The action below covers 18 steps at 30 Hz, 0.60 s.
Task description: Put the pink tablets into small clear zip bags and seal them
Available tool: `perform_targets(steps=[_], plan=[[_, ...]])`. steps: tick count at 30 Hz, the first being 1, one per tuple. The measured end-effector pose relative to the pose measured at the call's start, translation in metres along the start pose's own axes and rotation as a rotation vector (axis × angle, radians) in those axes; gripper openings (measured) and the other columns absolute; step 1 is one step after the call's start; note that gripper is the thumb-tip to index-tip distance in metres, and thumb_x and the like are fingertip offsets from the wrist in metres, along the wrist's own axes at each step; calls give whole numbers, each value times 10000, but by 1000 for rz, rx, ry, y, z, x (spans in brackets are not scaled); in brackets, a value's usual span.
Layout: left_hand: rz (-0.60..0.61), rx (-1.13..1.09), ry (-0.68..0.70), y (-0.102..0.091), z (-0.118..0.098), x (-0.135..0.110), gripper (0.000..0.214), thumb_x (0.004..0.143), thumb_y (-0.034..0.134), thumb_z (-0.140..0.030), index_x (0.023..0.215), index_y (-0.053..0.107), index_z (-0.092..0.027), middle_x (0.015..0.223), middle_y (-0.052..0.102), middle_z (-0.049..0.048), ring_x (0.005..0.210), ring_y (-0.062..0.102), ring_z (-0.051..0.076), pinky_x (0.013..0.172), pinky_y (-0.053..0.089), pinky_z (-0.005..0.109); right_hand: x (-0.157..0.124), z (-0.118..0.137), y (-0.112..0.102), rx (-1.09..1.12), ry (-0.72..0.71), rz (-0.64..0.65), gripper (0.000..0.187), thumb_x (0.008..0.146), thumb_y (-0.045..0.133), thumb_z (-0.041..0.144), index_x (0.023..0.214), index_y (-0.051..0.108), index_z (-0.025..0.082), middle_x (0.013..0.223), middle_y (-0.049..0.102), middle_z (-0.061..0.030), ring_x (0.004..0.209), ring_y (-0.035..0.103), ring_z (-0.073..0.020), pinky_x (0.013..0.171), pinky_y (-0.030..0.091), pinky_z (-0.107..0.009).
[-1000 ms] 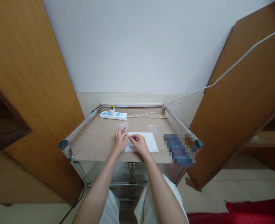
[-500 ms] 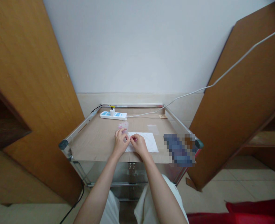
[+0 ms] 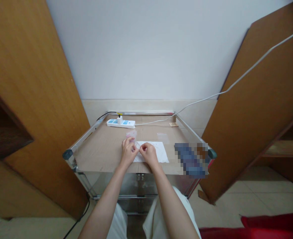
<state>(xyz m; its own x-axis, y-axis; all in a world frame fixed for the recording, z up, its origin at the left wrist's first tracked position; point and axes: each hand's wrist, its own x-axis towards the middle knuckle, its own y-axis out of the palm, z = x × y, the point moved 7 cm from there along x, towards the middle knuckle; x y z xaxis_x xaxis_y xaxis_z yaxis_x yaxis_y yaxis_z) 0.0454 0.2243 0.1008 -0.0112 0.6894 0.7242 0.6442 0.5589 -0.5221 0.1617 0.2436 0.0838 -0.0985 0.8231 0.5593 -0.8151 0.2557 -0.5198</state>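
My left hand (image 3: 128, 152) and my right hand (image 3: 148, 153) meet fingertip to fingertip over the left end of a white paper sheet (image 3: 158, 151) on a brown-topped metal cart (image 3: 104, 146). Both hands are pinched shut on something tiny between them that I cannot make out. Just beyond my left fingers lies a small clear plastic bag with pink contents (image 3: 131, 134). A second, empty-looking clear bag (image 3: 162, 136) lies farther right.
A white and blue power strip (image 3: 121, 123) with a plug in it sits at the cart's back, its white cable (image 3: 211, 95) running up to the right. A blurred dark blue object (image 3: 191, 159) rests at the cart's right edge. Wooden panels flank the cart.
My right hand has slid a little left, closing the gap to my left hand. The bags and paper have stayed put.
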Motion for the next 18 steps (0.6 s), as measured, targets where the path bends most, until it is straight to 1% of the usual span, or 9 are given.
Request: perform_targets(steps=[7,10,13,18], plan=[[-23,-11,20,0,-3,0,97,655,488,-129,583,476,-192,1018,490,54,984,409,203,871,313,361,-1,7,-3,37,-27,-9,95,720,455,219,678,525,169,659,552,-30,602,492,-123,592,364,-227],[-25,-10,16,0,-2,0,97,664,485,-137,585,471,-191,1019,486,51,981,410,199,869,313,355,-1,8,-5,79,-25,-16,77,717,469,230,750,508,173,712,549,-28,600,494,-123,594,376,-232],[-21,-8,10,0,-1,0,89,666,481,-133,598,472,-189,1020,482,49,983,404,196,869,310,352,-1,10,-6,150,-42,-10,117,717,436,170,814,500,181,762,546,-24,623,503,-120,607,390,-232],[-30,-14,-13,-2,2,0,93,677,472,-134,599,459,-182,1010,478,50,977,402,189,860,315,343,0,14,-2,232,-129,21,256,691,371,52,784,570,184,787,579,-35,766,526,-135,707,400,-244]])
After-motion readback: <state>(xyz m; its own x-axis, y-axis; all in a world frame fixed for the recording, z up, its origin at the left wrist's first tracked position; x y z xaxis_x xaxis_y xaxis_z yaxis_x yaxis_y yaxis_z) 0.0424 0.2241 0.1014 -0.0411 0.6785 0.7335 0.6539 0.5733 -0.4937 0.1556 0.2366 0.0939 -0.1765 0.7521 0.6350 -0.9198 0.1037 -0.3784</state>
